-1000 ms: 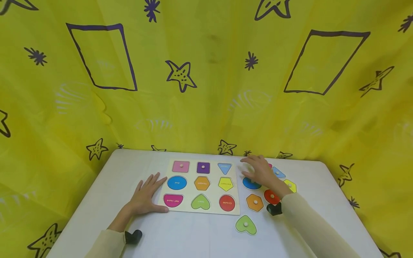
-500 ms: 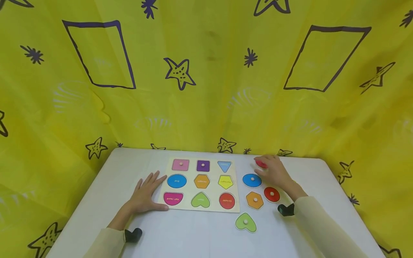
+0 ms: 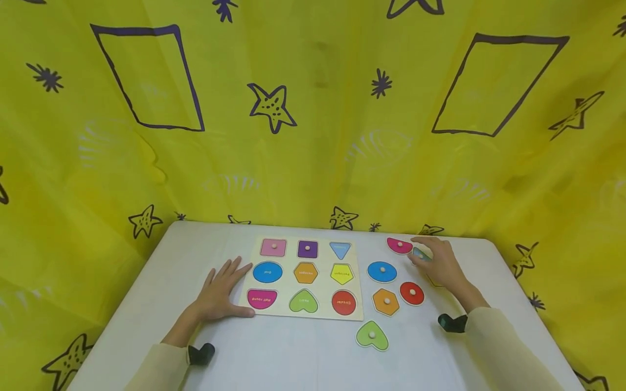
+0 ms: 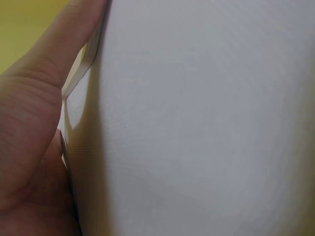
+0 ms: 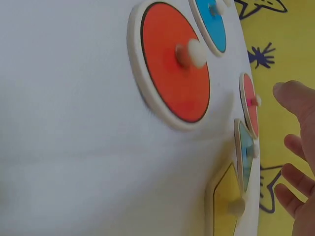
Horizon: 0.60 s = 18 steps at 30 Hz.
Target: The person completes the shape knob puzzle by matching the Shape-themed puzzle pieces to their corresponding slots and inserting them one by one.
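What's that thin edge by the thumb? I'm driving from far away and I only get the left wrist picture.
Observer: It's the edge of a puzzle board that has three rows of three shapes on it. The left hand is spread beside it.
Operator: Cool! Where's the other hand?
Observer: The right hand hovers by the light blue triangle piece, off to the right of the board, and holds nothing.
Operator: Are any pieces with knobs in the board?
Observer: Yes, two: the pink rectangle and the purple square, both in the far row.
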Each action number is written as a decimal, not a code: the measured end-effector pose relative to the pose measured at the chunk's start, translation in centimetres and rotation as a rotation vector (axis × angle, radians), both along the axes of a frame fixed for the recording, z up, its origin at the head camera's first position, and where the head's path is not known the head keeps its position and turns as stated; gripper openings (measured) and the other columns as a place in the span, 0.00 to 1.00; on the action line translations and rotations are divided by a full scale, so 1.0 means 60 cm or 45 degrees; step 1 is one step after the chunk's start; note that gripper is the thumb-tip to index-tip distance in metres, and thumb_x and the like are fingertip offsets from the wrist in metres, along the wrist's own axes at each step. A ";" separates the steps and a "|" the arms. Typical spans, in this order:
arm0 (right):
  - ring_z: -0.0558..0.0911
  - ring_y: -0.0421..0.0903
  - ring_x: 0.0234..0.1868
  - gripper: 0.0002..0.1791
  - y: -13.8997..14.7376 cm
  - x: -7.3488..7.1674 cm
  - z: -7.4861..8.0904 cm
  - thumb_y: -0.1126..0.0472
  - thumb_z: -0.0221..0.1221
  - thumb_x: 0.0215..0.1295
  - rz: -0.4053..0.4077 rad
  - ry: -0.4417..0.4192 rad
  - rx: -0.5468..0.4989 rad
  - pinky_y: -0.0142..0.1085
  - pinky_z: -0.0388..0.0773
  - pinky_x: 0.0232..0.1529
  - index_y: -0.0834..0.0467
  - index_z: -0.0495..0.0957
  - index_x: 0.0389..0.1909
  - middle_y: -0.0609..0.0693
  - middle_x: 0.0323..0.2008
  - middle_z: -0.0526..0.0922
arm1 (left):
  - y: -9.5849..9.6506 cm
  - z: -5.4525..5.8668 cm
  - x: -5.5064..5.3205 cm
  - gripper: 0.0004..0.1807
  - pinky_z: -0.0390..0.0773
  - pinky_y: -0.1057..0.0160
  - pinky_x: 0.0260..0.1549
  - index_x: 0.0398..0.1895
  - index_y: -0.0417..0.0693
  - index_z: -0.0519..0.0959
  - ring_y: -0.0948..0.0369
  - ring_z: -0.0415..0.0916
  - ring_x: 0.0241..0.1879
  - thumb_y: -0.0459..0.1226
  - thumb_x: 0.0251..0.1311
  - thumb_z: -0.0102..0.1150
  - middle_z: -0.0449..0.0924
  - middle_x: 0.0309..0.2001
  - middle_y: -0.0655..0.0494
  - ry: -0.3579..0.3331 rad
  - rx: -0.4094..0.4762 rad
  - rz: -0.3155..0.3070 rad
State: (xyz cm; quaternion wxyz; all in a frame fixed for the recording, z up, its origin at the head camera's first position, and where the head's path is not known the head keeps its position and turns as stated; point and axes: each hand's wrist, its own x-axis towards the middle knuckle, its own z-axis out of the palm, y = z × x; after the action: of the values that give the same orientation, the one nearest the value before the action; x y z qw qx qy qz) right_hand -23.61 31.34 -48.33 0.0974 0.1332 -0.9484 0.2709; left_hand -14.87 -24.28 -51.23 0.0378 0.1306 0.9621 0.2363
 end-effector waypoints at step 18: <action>0.70 0.72 0.62 0.21 0.042 0.001 -0.042 0.55 0.63 0.72 -0.202 -0.218 -0.102 0.69 0.66 0.62 0.66 0.81 0.57 0.73 0.61 0.75 | 0.000 0.000 0.001 0.63 0.37 0.25 0.71 0.79 0.50 0.63 0.35 0.42 0.78 0.65 0.38 0.77 0.52 0.80 0.37 0.006 0.000 -0.008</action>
State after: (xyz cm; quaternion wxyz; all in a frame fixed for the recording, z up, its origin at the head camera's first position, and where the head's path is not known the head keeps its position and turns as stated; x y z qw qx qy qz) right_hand -23.52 33.87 -50.88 0.0425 0.0301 -0.9493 0.3102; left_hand -14.81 -24.28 -51.22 0.0365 0.1342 0.9618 0.2358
